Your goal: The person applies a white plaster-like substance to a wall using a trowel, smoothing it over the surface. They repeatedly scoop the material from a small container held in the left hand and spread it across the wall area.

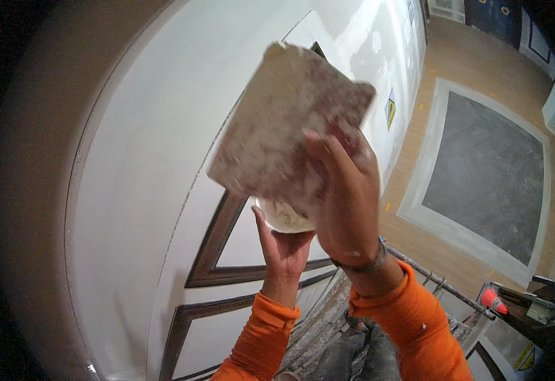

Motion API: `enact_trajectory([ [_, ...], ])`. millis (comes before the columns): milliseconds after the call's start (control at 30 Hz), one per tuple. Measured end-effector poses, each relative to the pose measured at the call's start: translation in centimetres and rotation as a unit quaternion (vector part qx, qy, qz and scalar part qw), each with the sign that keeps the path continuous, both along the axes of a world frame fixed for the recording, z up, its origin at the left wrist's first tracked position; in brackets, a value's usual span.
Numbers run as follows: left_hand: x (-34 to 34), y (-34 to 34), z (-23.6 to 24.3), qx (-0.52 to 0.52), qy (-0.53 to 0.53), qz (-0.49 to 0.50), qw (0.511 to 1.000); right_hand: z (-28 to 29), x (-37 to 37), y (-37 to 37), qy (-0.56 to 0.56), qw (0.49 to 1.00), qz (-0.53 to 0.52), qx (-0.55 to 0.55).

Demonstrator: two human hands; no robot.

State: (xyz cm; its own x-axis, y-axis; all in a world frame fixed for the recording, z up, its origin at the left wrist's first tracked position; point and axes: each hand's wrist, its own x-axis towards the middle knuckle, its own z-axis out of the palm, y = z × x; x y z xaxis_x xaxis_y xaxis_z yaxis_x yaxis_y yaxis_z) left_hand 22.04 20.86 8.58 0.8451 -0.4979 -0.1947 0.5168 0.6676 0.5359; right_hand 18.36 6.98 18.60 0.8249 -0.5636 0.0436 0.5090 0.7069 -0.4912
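Observation:
My right hand (348, 197) is closed on a wide, flat, rectangular plastering spreader (271, 120), its thumb pressed on the face. The spreader is reddish-brown under smears of pale plaster, and it is tilted up in front of the wall. Below its lower edge, my left hand (284, 251) cups a white bowl (285, 220) from underneath. Some pale plaster shows inside the bowl; the spreader hides the rest of it. Slight blur covers the right hand and the spreader.
A white wall (131, 146) with dark panel mouldings (204, 254) stands close ahead. Plaster-spattered scaffold boards (318, 317) and a metal rail (442, 282) lie below me. Farther down are a wooden floor (464, 51) with a grey panel (487, 171) and an orange cone (493, 301).

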Motion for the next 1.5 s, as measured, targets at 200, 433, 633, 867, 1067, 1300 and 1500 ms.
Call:
enact_trajectory([
  [200,3.9,-1.2,1.8,0.030,-0.036,-0.026,0.999,4.7,8.8,0.8,-0.075,0.987,-0.120,-0.079],
  [433,6.0,6.8,-2.1,0.158,0.011,-0.083,0.984,9.4,10.0,2.6,-0.079,0.923,-0.313,-0.210],
  [633,6.2,1.7,3.6,0.215,-0.061,0.017,0.975,6.5,5.3,3.4,-0.158,0.983,-0.083,0.044],
  [867,4.1,1.9,2.6,0.220,0.015,0.038,0.975,5.7,13.2,-3.3,-0.196,0.976,-0.022,0.096],
  [1067,2.3,7.9,0.1,0.260,0.119,0.062,0.956,5.6,13.5,1.0,-0.127,0.976,-0.150,-0.097],
  [1300,1.1,12.7,-1.5,0.258,0.127,0.070,0.955,2.4,14.8,4.5,-0.157,0.978,-0.130,0.052],
  [1500,-1.3,12.9,-1.8,0.233,0.099,0.005,0.967,7.8,21.6,2.1,-0.123,0.933,-0.334,-0.046],
])
